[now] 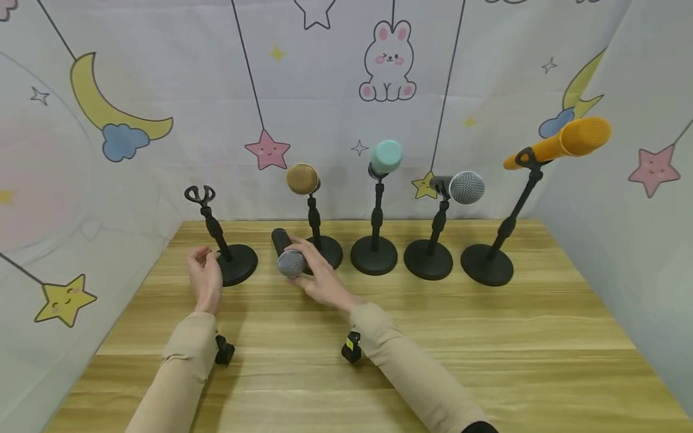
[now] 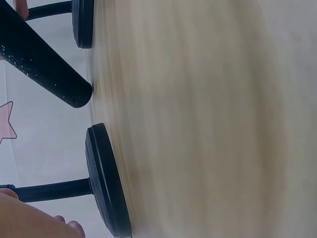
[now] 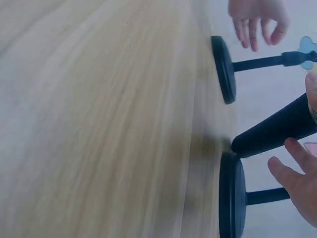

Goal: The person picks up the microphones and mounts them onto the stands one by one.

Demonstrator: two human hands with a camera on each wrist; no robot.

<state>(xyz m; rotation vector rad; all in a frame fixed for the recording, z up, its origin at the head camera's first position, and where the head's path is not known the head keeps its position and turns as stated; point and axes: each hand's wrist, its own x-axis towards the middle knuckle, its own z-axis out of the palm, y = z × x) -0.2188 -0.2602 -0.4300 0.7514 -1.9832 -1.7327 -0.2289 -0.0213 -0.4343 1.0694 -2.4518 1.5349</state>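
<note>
My right hand (image 1: 323, 282) grips a black microphone (image 1: 291, 263) with a silver mesh head, the head toward me and the handle slanting down away. In the right wrist view the handle (image 3: 275, 129) tilts with its tail low by the tabletop; whether it touches cannot be told. Beside the bare black microphone stand (image 1: 240, 264) at the far left is my left hand (image 1: 206, 279), fingers loosely bent and holding nothing. An empty clip (image 1: 200, 195) tops that stand. The right wrist view also shows the left hand (image 3: 260, 20) with fingers hanging down.
Right of the held microphone, several stands carry a gold-headed microphone (image 1: 302, 179), a mint-headed one (image 1: 387, 156), a silver-headed one (image 1: 467, 187) and an orange one (image 1: 579, 137) on a taller stand. A patterned curtain (image 1: 325, 90) rises behind the wooden table (image 1: 487, 361).
</note>
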